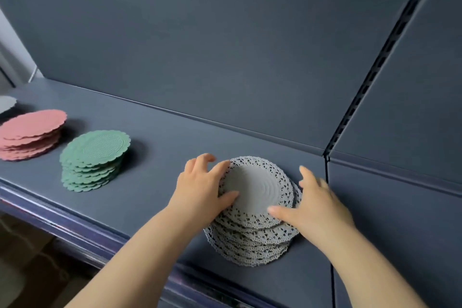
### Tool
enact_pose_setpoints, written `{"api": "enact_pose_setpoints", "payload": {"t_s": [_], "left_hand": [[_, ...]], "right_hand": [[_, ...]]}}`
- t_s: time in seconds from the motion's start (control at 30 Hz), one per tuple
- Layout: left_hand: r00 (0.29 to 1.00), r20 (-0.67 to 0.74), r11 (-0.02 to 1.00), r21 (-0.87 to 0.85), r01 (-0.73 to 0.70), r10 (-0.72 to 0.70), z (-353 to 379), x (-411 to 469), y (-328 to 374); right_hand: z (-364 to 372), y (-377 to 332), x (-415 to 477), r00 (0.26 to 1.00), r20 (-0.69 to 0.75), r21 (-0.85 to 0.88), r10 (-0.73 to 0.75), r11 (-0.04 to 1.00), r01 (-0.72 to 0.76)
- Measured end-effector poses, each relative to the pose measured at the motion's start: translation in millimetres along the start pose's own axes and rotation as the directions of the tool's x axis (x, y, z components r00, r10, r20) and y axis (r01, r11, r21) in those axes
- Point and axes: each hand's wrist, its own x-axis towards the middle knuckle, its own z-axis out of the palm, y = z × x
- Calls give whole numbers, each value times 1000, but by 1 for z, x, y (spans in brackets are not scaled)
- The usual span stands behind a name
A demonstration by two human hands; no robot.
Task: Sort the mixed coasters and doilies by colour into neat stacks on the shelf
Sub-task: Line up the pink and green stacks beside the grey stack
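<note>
Grey stack (252, 211) of lacy doilies sits on the shelf (155, 170), right of centre, near the front edge and just left of the slotted upright (375, 70). The stack leans: upper doilies sit further back than the lower ones, and the edges are not lined up. The top doily has a plain round middle with a lace rim.

Left hand (200, 187) is at the stack's left side, grasping it: thumb lies on the top doily, fingers curl round the far-left rim. Right hand (317, 202) is at the stack's right side: thumb tip rests on the top lace near the front, and the fingers run fairly straight along the right edge, touching it, slightly blurred. It looks like a flat press and not a curled grip. Both forearms come in from the bottom of the view.

Green stack (95, 160) of scalloped coasters stands well left of the grey stack, roughly even. Pink stack (31, 134) is further left, near the green one, and fanned out a bit. A grey piece (7, 104) sits behind the pink stack, cut off by the left border, so I cannot tell what it is. A dark grey back panel (200, 57) rises behind the shelf.
</note>
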Motion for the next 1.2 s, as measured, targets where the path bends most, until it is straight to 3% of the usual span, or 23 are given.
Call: {"api": "enact_pose_setpoints", "payload": {"t_s": [0.1, 0.23, 0.37, 0.53, 0.63, 0.8, 1.0, 1.2], "left_hand": [[983, 36, 978, 97, -182, 179, 1, 4, 1], [925, 10, 912, 162, -377, 380, -10, 13, -13], [871, -32, 860, 183, -477, 490, -33, 24, -57], [815, -71, 807, 215, -551, 575, -67, 43, -136], [794, -128, 801, 185, -569, 594, -85, 49, -176], [773, -131, 782, 176, -599, 621, -93, 53, -232], [818, -122, 824, 165, -542, 563, -97, 39, -270], [902, -120, 905, 155, -396, 415, -109, 12, -289]], "right_hand": [[-7, -18, 2, 986, -38, -184, -159, 971, 150], [3, -56, 4, 938, -54, -193, -341, 925, 326], [24, -102, 9, 908, -135, -159, -395, 914, 374], [57, -178, 17, 885, -292, -57, -363, 930, 363], [78, -225, 20, 863, -380, 2, -334, 932, 361], [109, -280, 23, 870, -389, 33, -303, 939, 342], [131, -310, 19, 886, -335, 38, -322, 934, 354], [137, -315, 10, 858, -327, 46, -397, 900, 433]]}}
